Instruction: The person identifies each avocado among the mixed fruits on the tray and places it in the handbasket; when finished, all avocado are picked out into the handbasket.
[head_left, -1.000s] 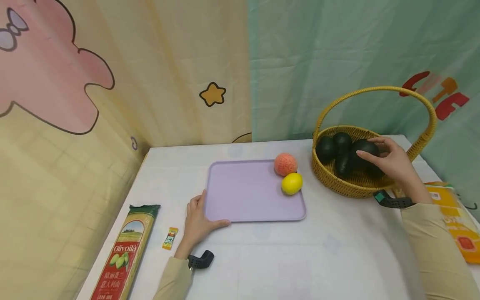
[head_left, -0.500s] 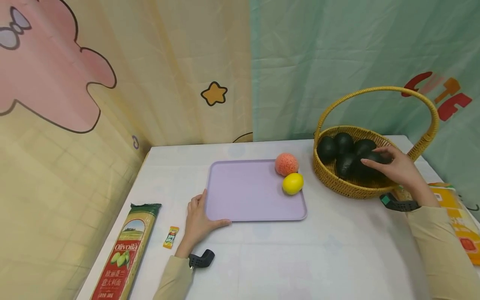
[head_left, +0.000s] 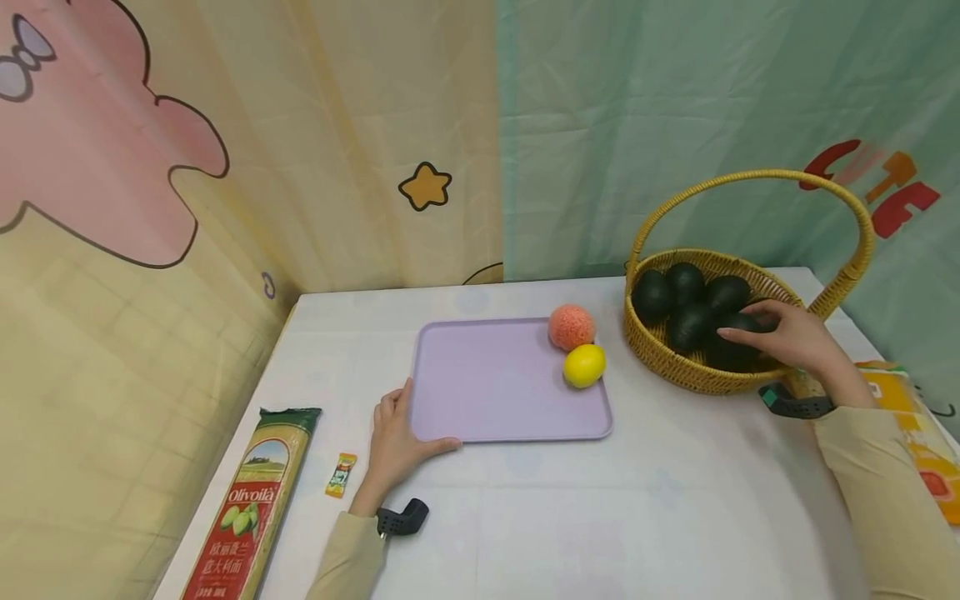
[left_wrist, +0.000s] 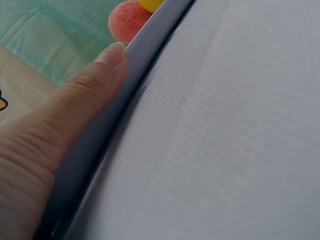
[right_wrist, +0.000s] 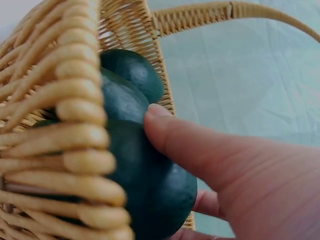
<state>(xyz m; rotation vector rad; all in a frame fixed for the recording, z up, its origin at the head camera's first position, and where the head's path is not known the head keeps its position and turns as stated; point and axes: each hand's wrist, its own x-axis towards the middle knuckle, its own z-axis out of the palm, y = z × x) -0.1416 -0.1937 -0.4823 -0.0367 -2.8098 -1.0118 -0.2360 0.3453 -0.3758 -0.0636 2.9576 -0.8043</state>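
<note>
My left hand (head_left: 397,446) holds the near left corner of a lilac tray (head_left: 487,383). Its fingers lie along the left side; the thumb (left_wrist: 95,82) presses the front rim in the left wrist view. A peach (head_left: 572,327) and a lemon (head_left: 584,366) sit at the tray's right end. To the right, my right hand (head_left: 795,337) reaches into a wicker basket (head_left: 686,375) and grips a dark green avocado (head_left: 731,346) low at the near right side. Several other avocados (head_left: 688,327) lie beside it. The right wrist view shows the thumb on the gripped avocado (right_wrist: 150,180), fingers mostly hidden behind.
The basket's tall handle (head_left: 757,177) arches above the right hand. An orange package (head_left: 918,433) lies at the right edge, partly behind the sleeve. On the left are an Olivoilà pasta packet (head_left: 251,508) and a small yellow sachet (head_left: 341,475). A curtain (head_left: 585,150) hangs behind the table.
My right hand has moved down and slightly right inside the basket with an avocado in its grip. The avocado behind it now shows more fully. The left hand and tray stay put.
</note>
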